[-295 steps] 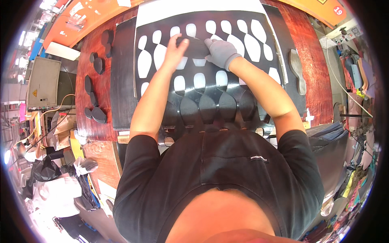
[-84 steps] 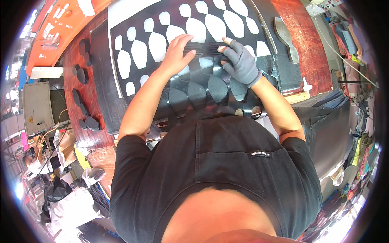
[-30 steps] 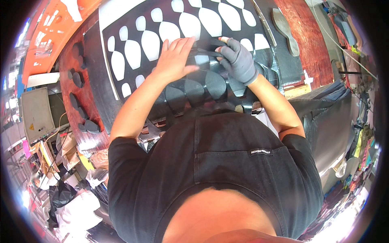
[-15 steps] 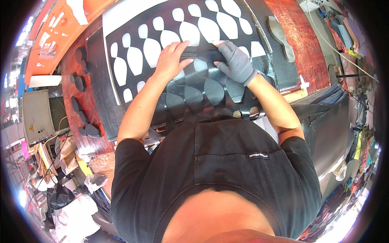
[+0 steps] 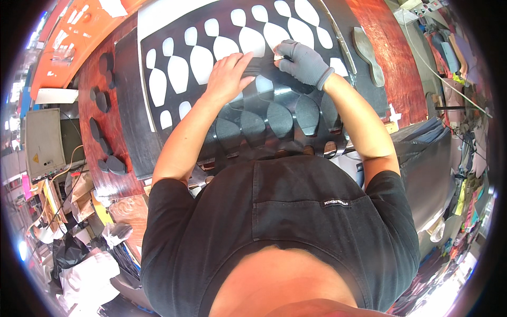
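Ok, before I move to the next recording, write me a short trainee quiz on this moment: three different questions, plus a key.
1. Which hand wears the grey glove?
2. True or false: the long grey sole-shaped piece lies left of the black sheet with cut-out shapes.
3. What does the left hand hold? (a) a pair of scissors; (b) a stack of thin dark pieces; (c) a white cup.

Key: 1. The right hand. 2. False; it lies to its right. 3. b.
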Action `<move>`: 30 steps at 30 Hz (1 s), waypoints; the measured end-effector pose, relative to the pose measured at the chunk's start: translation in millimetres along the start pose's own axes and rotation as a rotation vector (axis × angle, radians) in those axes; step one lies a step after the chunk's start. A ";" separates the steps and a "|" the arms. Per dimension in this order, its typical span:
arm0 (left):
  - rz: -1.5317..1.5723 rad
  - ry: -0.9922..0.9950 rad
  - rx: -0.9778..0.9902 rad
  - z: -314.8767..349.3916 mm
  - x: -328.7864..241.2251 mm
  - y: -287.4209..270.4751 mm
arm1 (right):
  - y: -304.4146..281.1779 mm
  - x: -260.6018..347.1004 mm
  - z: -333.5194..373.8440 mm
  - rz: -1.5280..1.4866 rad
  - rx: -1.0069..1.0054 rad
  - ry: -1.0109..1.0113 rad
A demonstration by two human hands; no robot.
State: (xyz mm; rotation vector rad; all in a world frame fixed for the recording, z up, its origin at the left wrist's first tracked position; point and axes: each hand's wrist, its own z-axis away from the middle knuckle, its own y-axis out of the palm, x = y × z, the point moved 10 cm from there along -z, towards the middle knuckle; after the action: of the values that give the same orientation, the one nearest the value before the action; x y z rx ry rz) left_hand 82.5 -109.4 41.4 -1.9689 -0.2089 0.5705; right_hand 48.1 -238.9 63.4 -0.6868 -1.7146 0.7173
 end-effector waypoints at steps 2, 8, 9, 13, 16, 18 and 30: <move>0.014 0.002 -0.009 1.9 0.1 0.2 | 4.0 0.9 -5.0 0.013 0.092 0.014; 0.010 0.017 -0.023 3.0 0.9 0.0 | 10.4 4.8 -15.5 0.155 0.244 0.081; 0.000 0.019 -0.018 3.2 0.9 0.3 | 10.0 4.2 -15.1 0.191 0.250 0.097; -0.021 0.033 -0.034 4.8 -0.7 -1.2 | 0.8 4.4 -9.3 0.225 0.170 0.114; 0.006 -0.007 0.001 5.2 3.2 3.5 | -1.6 7.8 -2.2 0.170 0.130 0.069; 0.000 -0.003 -0.015 4.7 2.7 2.6 | -5.1 5.6 0.2 0.175 0.110 0.077; 0.098 -0.047 -0.012 4.5 6.4 3.6 | 1.6 7.3 17.1 0.195 0.098 0.097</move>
State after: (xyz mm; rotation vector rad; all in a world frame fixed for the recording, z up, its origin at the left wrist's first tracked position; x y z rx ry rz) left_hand 85.6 -105.0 34.7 -1.9865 -0.1457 0.6802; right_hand 30.0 -234.4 63.0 -0.8149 -1.5277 0.8836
